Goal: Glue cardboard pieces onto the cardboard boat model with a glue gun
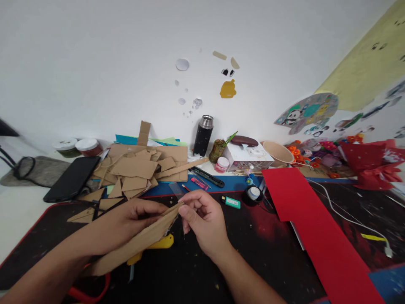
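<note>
A long strip of brown cardboard (136, 245) is held above the dark mat, tilted up to the right. My left hand (133, 217) grips it from behind along its upper edge, fingers partly hidden. At its right end, my right hand (202, 219) pinches the cardboard's tip between thumb and fingers. Below the strip, partly covered by it, lie a yellow tool (163, 242) and red-handled scissors (95, 295). Cardboard scraps (134, 166) are piled behind my left hand.
A black phone (72, 179) lies at left. Behind stand a black flask (203, 136) and a white box (248, 157). A green lighter (232, 202), a black cutter (209, 177) and red card (316, 223) lie on the mat (253, 253).
</note>
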Demonstrator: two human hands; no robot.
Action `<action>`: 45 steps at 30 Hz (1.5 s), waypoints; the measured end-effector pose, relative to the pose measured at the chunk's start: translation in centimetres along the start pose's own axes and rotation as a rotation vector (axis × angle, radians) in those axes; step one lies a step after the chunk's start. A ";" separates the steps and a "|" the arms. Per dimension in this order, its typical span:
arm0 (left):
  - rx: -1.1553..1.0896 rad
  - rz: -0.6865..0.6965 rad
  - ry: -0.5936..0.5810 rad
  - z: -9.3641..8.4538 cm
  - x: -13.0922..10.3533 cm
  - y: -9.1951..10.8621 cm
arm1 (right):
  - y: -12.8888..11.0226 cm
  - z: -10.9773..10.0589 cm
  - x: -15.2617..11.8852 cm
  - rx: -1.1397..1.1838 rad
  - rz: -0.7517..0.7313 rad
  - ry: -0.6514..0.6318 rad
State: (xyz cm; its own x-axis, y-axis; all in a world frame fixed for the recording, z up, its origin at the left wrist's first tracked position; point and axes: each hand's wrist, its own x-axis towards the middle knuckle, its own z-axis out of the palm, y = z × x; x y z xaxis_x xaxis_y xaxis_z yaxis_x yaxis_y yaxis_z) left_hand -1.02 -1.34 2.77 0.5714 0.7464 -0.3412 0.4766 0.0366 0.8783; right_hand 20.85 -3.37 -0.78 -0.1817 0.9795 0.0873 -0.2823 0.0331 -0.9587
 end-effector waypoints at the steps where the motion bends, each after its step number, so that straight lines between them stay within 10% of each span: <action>1: -0.013 -0.009 -0.015 0.0 0.0 0.0 | 0.0 0.0 0.0 0.001 0.002 -0.003; 23: -0.239 -0.060 -0.101 1.0 0.1 1.2 | -0.2 -0.1 -0.2 0.058 -0.005 -0.045; 45: 0.078 0.117 0.212 0.8 -0.2 0.1 | -0.2 -0.1 -0.1 0.182 -0.002 -0.105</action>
State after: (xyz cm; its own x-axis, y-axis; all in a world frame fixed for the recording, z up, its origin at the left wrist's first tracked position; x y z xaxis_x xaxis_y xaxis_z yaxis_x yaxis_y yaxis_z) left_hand -0.58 -1.98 2.67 0.4768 0.8654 -0.1541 0.4705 -0.1031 0.8763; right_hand 21.06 -3.43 -0.64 -0.2753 0.9531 0.1259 -0.4466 -0.0109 -0.8947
